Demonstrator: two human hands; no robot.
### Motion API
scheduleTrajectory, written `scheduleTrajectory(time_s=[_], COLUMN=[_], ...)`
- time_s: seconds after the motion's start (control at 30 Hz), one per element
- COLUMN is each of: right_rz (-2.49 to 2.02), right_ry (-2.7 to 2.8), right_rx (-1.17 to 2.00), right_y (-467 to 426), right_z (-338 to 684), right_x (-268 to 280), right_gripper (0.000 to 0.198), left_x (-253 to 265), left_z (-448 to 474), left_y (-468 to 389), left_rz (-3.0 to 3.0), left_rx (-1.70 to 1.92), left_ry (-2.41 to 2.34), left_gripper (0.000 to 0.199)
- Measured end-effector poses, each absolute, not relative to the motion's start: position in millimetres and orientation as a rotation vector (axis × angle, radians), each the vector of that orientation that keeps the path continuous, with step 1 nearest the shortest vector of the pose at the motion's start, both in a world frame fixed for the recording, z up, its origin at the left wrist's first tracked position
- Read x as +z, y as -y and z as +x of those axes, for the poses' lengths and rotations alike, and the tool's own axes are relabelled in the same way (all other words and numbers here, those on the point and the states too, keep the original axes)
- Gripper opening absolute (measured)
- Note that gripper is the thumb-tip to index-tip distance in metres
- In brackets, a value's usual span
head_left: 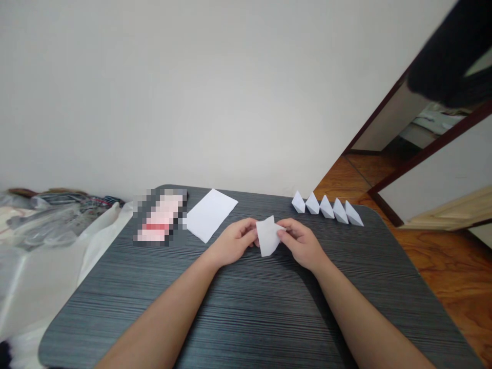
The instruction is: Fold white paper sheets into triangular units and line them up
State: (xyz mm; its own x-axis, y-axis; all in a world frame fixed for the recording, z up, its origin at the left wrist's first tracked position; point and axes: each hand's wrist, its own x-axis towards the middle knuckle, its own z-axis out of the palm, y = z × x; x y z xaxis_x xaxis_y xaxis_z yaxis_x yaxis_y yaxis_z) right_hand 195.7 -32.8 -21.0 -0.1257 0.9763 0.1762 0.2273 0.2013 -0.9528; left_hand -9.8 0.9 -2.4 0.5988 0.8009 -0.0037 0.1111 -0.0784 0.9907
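Between my two hands is a small piece of folded white paper (268, 237), held just above the dark table. Its left edge is pinched by my left hand (239, 240), thumb in front and fingers partly hidden behind. At the other side, my right hand (302, 242) grips a pointed flap between thumb and forefinger. Several folded white paper shapes (326, 207), pointed at the top, stand in a row beyond my right hand. Flat white paper sheets (212, 214) lie beyond my left hand.
The dark wood-grain table (253, 318) has rounded corners and backs onto a pale wall (215, 92). A blurred-out pink and black object (159, 215) lies at its far left. Plastic-wrapped items (49, 241) sit left of the table. Wooden floor (446, 261) shows on the right.
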Motion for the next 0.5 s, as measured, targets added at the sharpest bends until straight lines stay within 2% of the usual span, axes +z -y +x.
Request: scheduleTrajectory(time_s=[0.17,0.37,0.5], right_rz=[-1.272,-1.301,-1.294], right_ry=[1.614,1.693,1.695], right_rx=[0.984,1.034,1.045], right_y=[34.8,34.4,34.2], right_z=[197.0,194.6,191.7], right_x=[-18.0,-20.1,-21.7], right_gripper=[0.028,0.035,0.035], left_x=[-0.8,-3.9,-3.4], left_z=[-10.4,-11.3,-11.2], left_y=[-2.0,-3.9,-2.7], left_rz=[1.551,1.374,1.532], left_rx=[0.701,0.771,0.657], left_ry=[-0.781,-0.833,-0.888], left_gripper=[0.027,0.047,0.027])
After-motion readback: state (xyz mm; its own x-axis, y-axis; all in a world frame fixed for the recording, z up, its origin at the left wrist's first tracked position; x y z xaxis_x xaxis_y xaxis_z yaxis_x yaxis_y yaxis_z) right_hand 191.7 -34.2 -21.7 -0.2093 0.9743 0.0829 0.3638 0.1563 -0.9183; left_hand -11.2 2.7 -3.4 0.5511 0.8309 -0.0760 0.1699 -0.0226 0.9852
